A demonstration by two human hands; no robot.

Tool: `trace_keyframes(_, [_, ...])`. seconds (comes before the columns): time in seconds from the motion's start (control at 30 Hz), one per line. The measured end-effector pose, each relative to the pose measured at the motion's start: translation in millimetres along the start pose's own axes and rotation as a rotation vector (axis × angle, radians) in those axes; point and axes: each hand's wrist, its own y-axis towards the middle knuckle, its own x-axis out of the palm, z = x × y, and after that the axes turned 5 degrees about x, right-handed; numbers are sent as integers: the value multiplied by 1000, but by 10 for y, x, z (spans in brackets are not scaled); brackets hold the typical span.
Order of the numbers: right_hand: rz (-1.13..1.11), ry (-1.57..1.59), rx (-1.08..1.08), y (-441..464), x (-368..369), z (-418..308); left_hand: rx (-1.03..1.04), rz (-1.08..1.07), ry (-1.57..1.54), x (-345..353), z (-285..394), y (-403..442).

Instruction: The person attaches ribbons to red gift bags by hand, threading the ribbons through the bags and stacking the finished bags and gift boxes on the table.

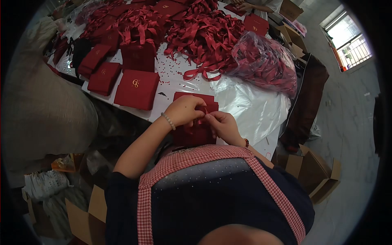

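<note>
The red pouch (192, 138) lies at the near edge of the counter (266, 143), directly before the torso; this position presumably keeps it within easy reach of both hands. The left hand (185, 111) and right hand (225, 125) meet above it. The fingers of each hand are drawn to a narrow pinch on a thin red ribbon (206, 110); the opposed grips probably control the strip. Exact contact at the left fingertips is partly hidden. Beyond, to the left, stacked red pouches (137, 90) lie with gold lettering upward, apparently for uniform orientation. To the right lies a clear plastic sheet (250, 104). Farther back are a filled plastic bag (267, 61), a ribbon heap (204, 36) and a co-worker's hand (244, 6).
</note>
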Motion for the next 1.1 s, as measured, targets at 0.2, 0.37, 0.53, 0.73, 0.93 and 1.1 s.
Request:
trace_keyframes(0.2, [-44, 59, 54, 24, -103, 21, 27, 10, 48, 26, 42, -41])
trace_keyframes(0.37, [-59, 96, 45, 30, -110, 78, 68, 54, 27, 85, 75, -76])
trace_keyframes(0.53, [-7, -141, -5, 48, -98, 95, 12, 51, -14, 129, 56, -6])
trace_keyframes(0.73, [429, -701, -440, 77, 110, 270, 10, 155, -38, 207, 28, -9])
trace_keyframes(0.93, [439, -895, -524, 77, 64, 233, -2, 143, 31, 167, 5, -25])
trace_keyframes(1.1, [179, -577, -359, 78, -98, 98, 13, 119, 39, 145, -45, -68])
